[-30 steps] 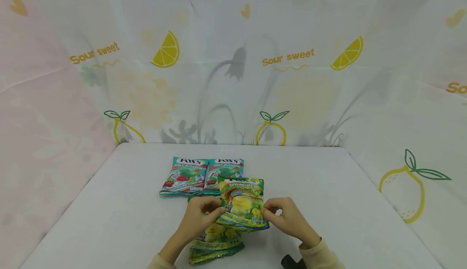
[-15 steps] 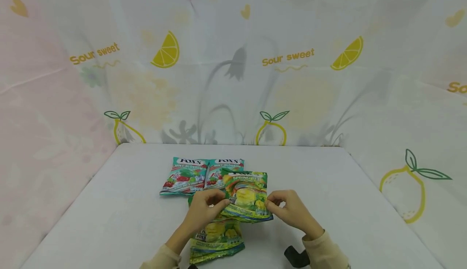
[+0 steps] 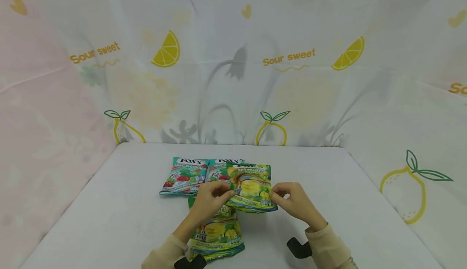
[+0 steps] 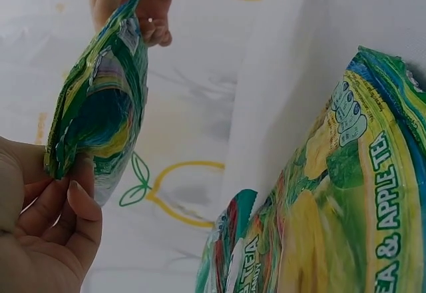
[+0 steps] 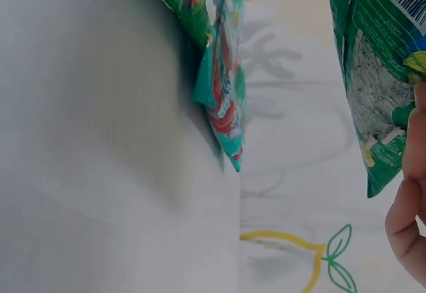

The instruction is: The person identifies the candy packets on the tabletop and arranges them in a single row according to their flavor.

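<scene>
A yellow-green Spring Tea candy bag (image 3: 251, 186) hangs above the table between both hands. Its left edge is pinched by my left hand (image 3: 211, 198), its right edge by my right hand (image 3: 292, 200). In the left wrist view the held bag (image 4: 106, 106) shows edge-on, raised off the surface; the right wrist view catches its green back (image 5: 379, 73) and barcode. Beneath and left of it, another Spring Tea bag (image 3: 217, 232) lies flat near me. Farther back are two teal Mint Blossom candy bags (image 3: 186, 175) side by side, the right one (image 3: 217, 173) partly hidden behind the held bag.
The white table (image 3: 116, 204) ends at a lemon-printed cloth backdrop (image 3: 233, 86). Dark curved pieces show by each sleeve, one near the right wrist (image 3: 299, 248) and one near the left (image 3: 190, 262).
Both hands have carried the held Spring Tea bag away from me and slightly right. More of the flat Spring Tea bag is uncovered; the right Mint Blossom bag is more covered.
</scene>
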A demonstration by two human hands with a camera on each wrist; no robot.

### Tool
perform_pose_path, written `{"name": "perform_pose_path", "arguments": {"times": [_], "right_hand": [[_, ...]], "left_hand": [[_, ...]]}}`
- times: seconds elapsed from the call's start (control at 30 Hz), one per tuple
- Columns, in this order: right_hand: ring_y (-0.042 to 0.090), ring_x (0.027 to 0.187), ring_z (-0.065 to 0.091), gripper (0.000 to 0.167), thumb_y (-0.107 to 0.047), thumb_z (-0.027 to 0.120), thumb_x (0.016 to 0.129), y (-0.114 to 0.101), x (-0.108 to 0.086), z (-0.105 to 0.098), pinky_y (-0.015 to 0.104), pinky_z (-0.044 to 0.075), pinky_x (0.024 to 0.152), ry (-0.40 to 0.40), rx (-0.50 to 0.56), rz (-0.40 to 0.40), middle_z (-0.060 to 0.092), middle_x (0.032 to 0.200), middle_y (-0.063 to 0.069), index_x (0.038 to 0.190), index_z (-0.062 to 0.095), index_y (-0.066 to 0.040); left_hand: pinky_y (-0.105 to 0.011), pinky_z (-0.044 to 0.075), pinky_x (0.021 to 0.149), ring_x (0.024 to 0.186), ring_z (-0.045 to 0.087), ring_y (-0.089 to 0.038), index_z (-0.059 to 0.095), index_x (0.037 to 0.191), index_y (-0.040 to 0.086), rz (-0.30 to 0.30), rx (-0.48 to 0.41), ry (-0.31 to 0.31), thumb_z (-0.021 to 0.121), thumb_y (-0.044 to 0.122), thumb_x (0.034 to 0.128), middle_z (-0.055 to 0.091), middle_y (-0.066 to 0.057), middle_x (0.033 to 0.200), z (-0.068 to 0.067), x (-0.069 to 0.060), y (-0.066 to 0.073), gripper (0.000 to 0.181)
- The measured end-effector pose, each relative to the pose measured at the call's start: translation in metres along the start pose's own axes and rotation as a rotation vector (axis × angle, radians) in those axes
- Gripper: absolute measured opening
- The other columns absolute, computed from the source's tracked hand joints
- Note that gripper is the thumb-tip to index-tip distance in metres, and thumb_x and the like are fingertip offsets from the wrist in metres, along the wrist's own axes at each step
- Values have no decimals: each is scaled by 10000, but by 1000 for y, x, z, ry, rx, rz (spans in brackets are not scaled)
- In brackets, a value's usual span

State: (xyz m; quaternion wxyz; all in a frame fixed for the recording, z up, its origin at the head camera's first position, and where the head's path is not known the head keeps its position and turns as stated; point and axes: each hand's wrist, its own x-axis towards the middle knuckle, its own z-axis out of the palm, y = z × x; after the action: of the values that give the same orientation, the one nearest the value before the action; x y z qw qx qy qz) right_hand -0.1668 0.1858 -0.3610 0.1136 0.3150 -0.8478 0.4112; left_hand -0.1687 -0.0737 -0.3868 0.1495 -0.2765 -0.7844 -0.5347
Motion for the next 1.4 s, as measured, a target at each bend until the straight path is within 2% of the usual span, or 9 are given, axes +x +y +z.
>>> {"name": "perform_pose_path", "arguments": {"times": [0.37,0.63,0.73,0.97,1.1,1.27,1.4], "right_hand": [[23,609,537,159,10,587,830,13,5,-5,241,490,583,12,-11,65,640,672,-31,732,692,-59],[21,603,528,160,1,579,825,19,7,-9,236,486,577,-1,-13,95,630,658,-30,718,684,-53],[24,605,529,156,1,576,824,20,9,-11,236,486,578,-5,-21,91,632,662,-20,719,680,-47],[21,592,524,156,6,569,811,23,13,-14,234,479,559,3,-50,119,624,652,-26,711,677,-46],[22,587,522,150,9,573,807,26,15,-15,233,474,549,15,-45,125,626,654,-15,712,679,-39],[25,577,519,144,13,573,810,33,17,-16,231,469,534,14,-45,133,629,657,3,721,681,-22],[30,572,519,142,9,570,814,38,19,-16,234,467,531,12,-47,137,631,660,15,727,679,-13]], "left_hand": [[-242,492,599,660,593,-127,689,908,-11,-66,-19,0,679,82,857,675,-120,836,10,15,-4,106],[-240,504,618,677,615,-148,696,909,-17,-80,-10,-10,683,62,849,682,-129,851,15,22,-11,101],[-237,503,611,671,622,-172,695,920,-30,-78,-15,-13,682,73,853,685,-141,844,17,24,-13,123],[-227,485,578,634,587,-112,695,930,-22,-59,11,-3,683,68,849,682,-123,818,22,31,-17,122],[-228,483,565,622,593,-150,692,907,-28,-36,3,10,686,62,846,677,-128,792,26,35,-21,109],[-224,492,564,620,605,-161,694,906,-27,-43,-1,21,687,41,838,678,-129,779,30,39,-24,96],[-230,500,575,622,617,-178,696,902,-24,-10,28,37,683,33,838,684,-127,768,32,43,-26,86]]}}
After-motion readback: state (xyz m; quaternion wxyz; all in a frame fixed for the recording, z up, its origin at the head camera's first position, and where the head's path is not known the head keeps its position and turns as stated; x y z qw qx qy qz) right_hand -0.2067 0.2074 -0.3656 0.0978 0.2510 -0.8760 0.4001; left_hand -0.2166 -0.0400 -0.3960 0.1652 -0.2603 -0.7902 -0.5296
